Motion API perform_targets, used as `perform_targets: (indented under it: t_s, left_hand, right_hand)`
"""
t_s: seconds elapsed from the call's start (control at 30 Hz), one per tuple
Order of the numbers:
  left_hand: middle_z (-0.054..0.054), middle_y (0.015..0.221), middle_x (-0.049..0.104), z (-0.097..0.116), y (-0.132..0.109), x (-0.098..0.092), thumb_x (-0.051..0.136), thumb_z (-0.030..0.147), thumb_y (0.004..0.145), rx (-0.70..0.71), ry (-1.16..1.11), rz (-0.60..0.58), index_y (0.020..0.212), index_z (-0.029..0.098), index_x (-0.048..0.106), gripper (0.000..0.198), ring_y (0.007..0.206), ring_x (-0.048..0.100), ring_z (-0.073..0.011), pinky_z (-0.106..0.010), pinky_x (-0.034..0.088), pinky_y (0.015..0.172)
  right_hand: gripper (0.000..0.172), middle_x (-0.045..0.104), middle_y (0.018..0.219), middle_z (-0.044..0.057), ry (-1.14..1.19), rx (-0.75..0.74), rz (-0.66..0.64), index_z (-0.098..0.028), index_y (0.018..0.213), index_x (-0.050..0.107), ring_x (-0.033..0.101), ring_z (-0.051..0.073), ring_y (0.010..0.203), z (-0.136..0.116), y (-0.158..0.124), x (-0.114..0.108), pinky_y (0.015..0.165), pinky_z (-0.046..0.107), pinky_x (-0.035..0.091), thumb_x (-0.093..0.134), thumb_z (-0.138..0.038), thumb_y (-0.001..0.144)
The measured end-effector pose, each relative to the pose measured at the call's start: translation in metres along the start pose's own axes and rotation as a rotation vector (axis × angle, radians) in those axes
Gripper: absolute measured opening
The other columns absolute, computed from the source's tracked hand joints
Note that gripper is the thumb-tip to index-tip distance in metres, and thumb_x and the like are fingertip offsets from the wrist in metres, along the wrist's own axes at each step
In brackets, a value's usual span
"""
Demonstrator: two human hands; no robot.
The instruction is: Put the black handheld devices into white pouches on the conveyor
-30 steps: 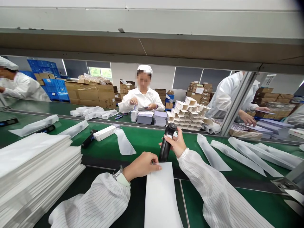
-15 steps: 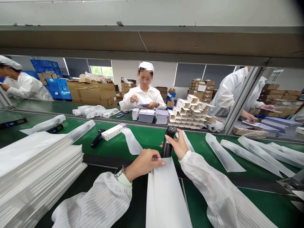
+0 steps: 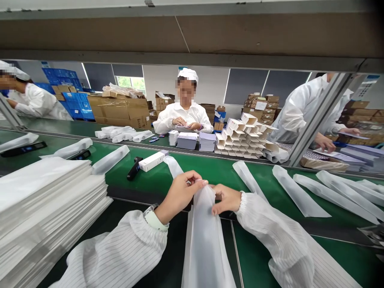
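Observation:
A long white foam pouch [image 3: 205, 236] stands up between my hands at the near edge of the green conveyor belt [image 3: 210, 170]. My left hand [image 3: 180, 196] pinches the pouch's top edge from the left. My right hand [image 3: 226, 199] pinches the same top edge from the right. The pouch bulges; what is inside is hidden. A tall stack of flat white pouches [image 3: 45, 204] lies to my left.
On the belt lie a black device [image 3: 134, 168], a white box [image 3: 151, 161] and several filled white pouches [image 3: 300, 190]. Across the belt a person in white [image 3: 184, 114] handles cards beside stacked white cartons [image 3: 246, 138]. Other workers stand at far left and right.
The black device that my right hand held above the pouch has gone down inside it and out of sight. Both hands now pinch the pouch's top edge.

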State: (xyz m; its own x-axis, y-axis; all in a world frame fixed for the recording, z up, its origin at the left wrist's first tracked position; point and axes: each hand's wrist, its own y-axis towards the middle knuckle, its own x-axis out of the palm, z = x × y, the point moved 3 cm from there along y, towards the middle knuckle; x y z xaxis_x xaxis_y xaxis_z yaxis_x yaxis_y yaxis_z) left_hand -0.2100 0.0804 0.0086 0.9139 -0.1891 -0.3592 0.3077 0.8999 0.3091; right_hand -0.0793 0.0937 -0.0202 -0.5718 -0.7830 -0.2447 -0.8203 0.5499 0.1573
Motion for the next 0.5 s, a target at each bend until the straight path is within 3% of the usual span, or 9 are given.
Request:
perform_targets:
  t_s: [0.07, 0.1, 0.2, 0.27, 0.33, 0.4, 0.5]
  left_hand:
    - [0.002, 0.066, 0.046, 0.000, 0.001, -0.001, 0.051, 0.039, 0.072, 0.008, 0.033, 0.025, 0.068, 0.016, 0.050, 0.023, 0.057, 0.040, -0.0086, -0.019, 0.034, 0.051]
    - [0.001, 0.072, 0.048, -0.001, 0.001, -0.001, 0.051, 0.039, 0.071, 0.016, 0.047, 0.049, 0.073, 0.017, 0.051, 0.022, 0.059, 0.042, -0.0089, -0.019, 0.035, 0.053]
    - [-0.002, 0.090, 0.050, -0.011, 0.003, -0.002, 0.047, 0.042, 0.073, 0.006, 0.095, 0.095, 0.092, 0.020, 0.048, 0.029, 0.070, 0.046, -0.0107, -0.021, 0.038, 0.060]
    - [-0.002, 0.087, 0.052, -0.022, 0.002, 0.002, 0.047, 0.044, 0.072, -0.067, 0.159, -0.062, 0.092, 0.019, 0.050, 0.032, 0.073, 0.048, -0.0126, -0.022, 0.039, 0.062]
    - [-0.002, 0.080, 0.054, -0.035, -0.001, 0.009, 0.052, 0.048, 0.066, -0.168, 0.242, -0.312, 0.083, 0.017, 0.054, 0.035, 0.072, 0.050, -0.0147, -0.022, 0.039, 0.060]
    - [-0.002, 0.080, 0.056, -0.046, -0.005, 0.014, 0.059, 0.048, 0.057, -0.236, 0.313, -0.489, 0.078, 0.016, 0.057, 0.039, 0.070, 0.051, -0.0162, -0.022, 0.038, 0.055]
    - [-0.001, 0.077, 0.056, -0.052, -0.006, 0.016, 0.066, 0.042, 0.050, -0.221, 0.357, -0.535, 0.072, 0.015, 0.059, 0.036, 0.067, 0.052, -0.0156, -0.020, 0.036, 0.050]
  right_hand:
    - [0.024, 0.052, 0.066, 0.000, 0.008, 0.078, 0.026, -0.013, 0.064, 0.059, 0.049, 0.013, 0.062, -0.001, -0.001, 0.003, 0.061, 0.026, 0.040, 0.062, -0.036, 0.061]
    - [0.025, 0.049, 0.058, -0.001, -0.008, 0.099, 0.104, -0.013, 0.060, 0.058, 0.046, 0.011, 0.054, -0.002, -0.002, -0.002, 0.055, 0.024, 0.039, 0.060, -0.038, 0.063]
    - [0.033, 0.042, 0.048, -0.004, -0.130, 0.056, 0.542, -0.013, 0.053, 0.052, 0.037, 0.007, 0.044, -0.009, -0.009, -0.041, 0.046, 0.021, 0.033, 0.056, -0.044, 0.065]
    - [0.035, 0.045, 0.052, -0.002, -0.252, 0.019, 0.855, -0.013, 0.059, 0.052, 0.040, 0.009, 0.047, -0.010, -0.019, -0.078, 0.046, 0.022, 0.033, 0.051, -0.047, 0.067]
    - [0.038, 0.050, 0.057, 0.000, -0.417, 0.045, 1.052, -0.013, 0.066, 0.052, 0.045, 0.012, 0.052, -0.002, -0.027, -0.110, 0.049, 0.023, 0.036, 0.043, -0.050, 0.071]
    - [0.040, 0.053, 0.061, 0.003, -0.594, 0.143, 1.087, -0.014, 0.068, 0.052, 0.050, 0.016, 0.059, 0.016, -0.030, -0.133, 0.054, 0.026, 0.039, 0.036, -0.049, 0.074]
    - [0.031, 0.057, 0.069, 0.006, -0.704, 0.248, 1.023, -0.014, 0.070, 0.055, 0.053, 0.021, 0.069, 0.046, -0.029, -0.143, 0.064, 0.033, 0.039, 0.045, -0.043, 0.070]
